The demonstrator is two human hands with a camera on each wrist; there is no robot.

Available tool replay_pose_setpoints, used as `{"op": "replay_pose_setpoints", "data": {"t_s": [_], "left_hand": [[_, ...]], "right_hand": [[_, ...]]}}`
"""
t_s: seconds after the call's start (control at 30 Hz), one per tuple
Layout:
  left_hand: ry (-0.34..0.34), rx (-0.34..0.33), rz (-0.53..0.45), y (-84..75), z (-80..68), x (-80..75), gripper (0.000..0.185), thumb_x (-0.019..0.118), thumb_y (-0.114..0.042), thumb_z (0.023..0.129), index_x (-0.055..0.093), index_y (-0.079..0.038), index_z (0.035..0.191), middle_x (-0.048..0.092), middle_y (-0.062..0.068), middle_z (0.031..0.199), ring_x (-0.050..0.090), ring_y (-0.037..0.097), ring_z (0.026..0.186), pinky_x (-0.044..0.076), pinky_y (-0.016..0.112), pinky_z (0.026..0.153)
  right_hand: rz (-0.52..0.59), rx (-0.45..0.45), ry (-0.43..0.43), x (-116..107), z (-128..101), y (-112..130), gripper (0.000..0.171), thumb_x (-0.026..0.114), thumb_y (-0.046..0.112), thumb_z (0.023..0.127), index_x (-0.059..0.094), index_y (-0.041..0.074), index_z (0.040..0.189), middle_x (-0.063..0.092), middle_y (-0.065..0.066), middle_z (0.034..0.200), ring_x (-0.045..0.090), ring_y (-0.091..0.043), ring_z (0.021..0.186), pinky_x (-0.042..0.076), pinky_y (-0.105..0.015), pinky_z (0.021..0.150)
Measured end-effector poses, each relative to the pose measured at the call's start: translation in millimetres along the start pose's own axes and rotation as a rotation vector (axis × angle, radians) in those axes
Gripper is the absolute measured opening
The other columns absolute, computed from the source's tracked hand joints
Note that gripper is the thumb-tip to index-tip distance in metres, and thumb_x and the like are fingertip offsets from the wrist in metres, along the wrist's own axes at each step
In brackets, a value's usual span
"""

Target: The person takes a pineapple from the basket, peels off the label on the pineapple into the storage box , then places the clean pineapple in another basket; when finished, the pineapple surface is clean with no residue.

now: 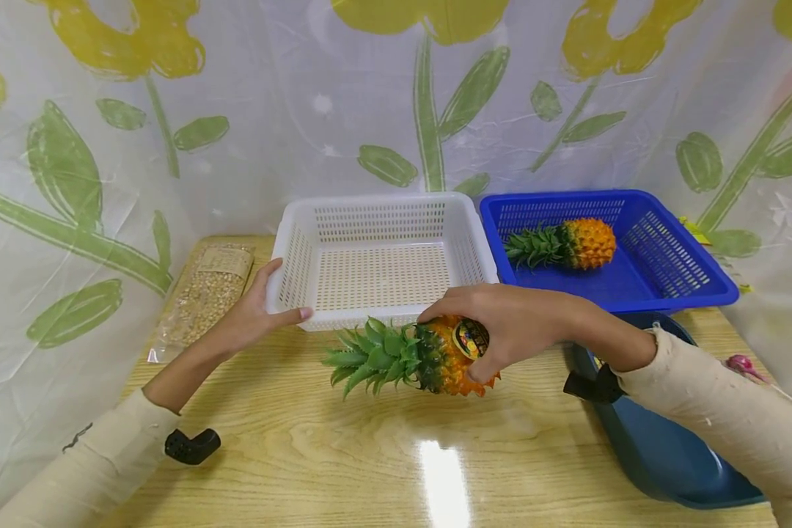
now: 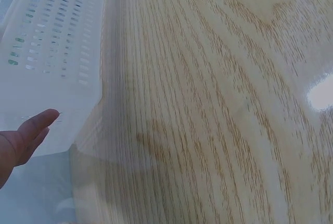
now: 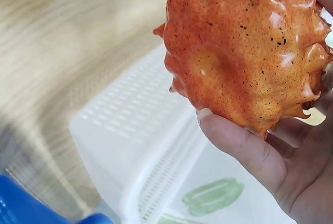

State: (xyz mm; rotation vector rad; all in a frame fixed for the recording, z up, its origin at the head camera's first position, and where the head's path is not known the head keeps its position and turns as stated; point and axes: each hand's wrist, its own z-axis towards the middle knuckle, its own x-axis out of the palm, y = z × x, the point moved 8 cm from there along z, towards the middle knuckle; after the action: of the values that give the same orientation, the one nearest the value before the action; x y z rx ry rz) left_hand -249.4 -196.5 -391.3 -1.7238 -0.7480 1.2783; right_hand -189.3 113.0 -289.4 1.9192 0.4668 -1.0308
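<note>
Grips pineapple (image 1: 411, 359) round its spiny body (image 1: 445, 367) with right hand (image 1: 518, 319), just on the near side of the white basket (image 1: 369, 315), apparently to leave the leafy crown (image 1: 376, 356) free. Clasps that basket's near left corner with left hand (image 1: 254, 308), likely to steady it. Note second pineapple (image 1: 587, 243) lying in blue basket (image 1: 640, 284), right of the white basket, probably walled in against rolling.

The wood-grain table (image 1: 290, 455) bears a white basket (image 1: 353, 315), blue basket (image 1: 633, 277), bagged kernels (image 1: 204, 304) and teal bin (image 1: 673, 451).
</note>
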Motion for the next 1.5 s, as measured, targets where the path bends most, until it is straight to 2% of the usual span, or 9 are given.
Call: {"op": "replay_pose_setpoints", "data": {"t_s": [0.23, 0.5, 0.83, 1.07, 1.33, 1.5], "left_hand": [[-0.002, -0.015, 0.018, -2.7, -2.2, -0.5, 0.114, 0.076, -0.033, 0.090, -0.012, -0.020, 0.161, 0.032, 0.032, 0.152, 0.045, 0.049, 0.133, 0.039, 0.063, 0.107], [-0.005, -0.018, 0.020, -3.4, -2.5, -0.8, 0.113, 0.076, -0.033, 0.090, -0.012, -0.020, 0.161, 0.032, 0.031, 0.153, 0.044, 0.047, 0.135, 0.038, 0.061, 0.108], [-0.004, -0.024, 0.015, -3.7, -2.3, -0.5, 0.113, 0.076, -0.033, 0.090, -0.012, -0.021, 0.161, 0.031, 0.031, 0.153, 0.044, 0.047, 0.135, 0.038, 0.059, 0.108], [-0.002, -0.027, 0.024, -1.6, -1.5, -0.4, 0.113, 0.075, -0.033, 0.091, -0.012, -0.021, 0.161, 0.033, 0.031, 0.152, 0.045, 0.047, 0.134, 0.039, 0.058, 0.108], [0.002, -0.042, 0.047, -1.9, -0.8, -0.4, 0.115, 0.076, -0.037, 0.090, -0.013, -0.021, 0.161, 0.027, 0.032, 0.155, 0.040, 0.049, 0.137, 0.035, 0.064, 0.110], [0.003, -0.044, 0.044, -3.2, -1.2, -1.0, 0.115, 0.076, -0.036, 0.090, -0.013, -0.019, 0.161, 0.027, 0.032, 0.155, 0.039, 0.049, 0.138, 0.034, 0.064, 0.110]], "right_hand": [[-0.024, 0.049, -0.006, 14.5, -3.2, -3.1, 0.080, 0.076, 0.030, 0.077, 0.045, 0.026, 0.151, 0.053, 0.003, 0.138, 0.057, -0.016, 0.114, 0.051, -0.041, 0.089], [-0.044, 0.055, -0.061, 31.4, -4.7, -8.0, 0.083, 0.078, 0.028, 0.072, 0.049, 0.021, 0.148, 0.056, 0.004, 0.134, 0.057, -0.014, 0.105, 0.050, -0.036, 0.085], [-0.112, 0.109, -0.092, 51.1, 1.7, -21.4, 0.083, 0.079, 0.032, 0.070, 0.049, 0.026, 0.148, 0.055, -0.002, 0.140, 0.058, -0.019, 0.109, 0.052, -0.039, 0.079], [-0.147, 0.127, -0.116, 56.5, 5.9, -26.1, 0.083, 0.081, 0.033, 0.070, 0.051, 0.026, 0.147, 0.055, -0.005, 0.142, 0.056, -0.026, 0.119, 0.052, -0.051, 0.085], [-0.128, 0.129, -0.096, 67.0, 10.1, -32.0, 0.084, 0.082, 0.028, 0.068, 0.051, 0.026, 0.146, 0.055, -0.001, 0.132, 0.056, -0.018, 0.104, 0.051, -0.034, 0.067], [-0.134, 0.119, -0.105, 66.3, 12.4, -30.5, 0.084, 0.082, 0.028, 0.069, 0.051, 0.025, 0.146, 0.056, -0.003, 0.137, 0.060, -0.020, 0.109, 0.054, -0.040, 0.072]]}}
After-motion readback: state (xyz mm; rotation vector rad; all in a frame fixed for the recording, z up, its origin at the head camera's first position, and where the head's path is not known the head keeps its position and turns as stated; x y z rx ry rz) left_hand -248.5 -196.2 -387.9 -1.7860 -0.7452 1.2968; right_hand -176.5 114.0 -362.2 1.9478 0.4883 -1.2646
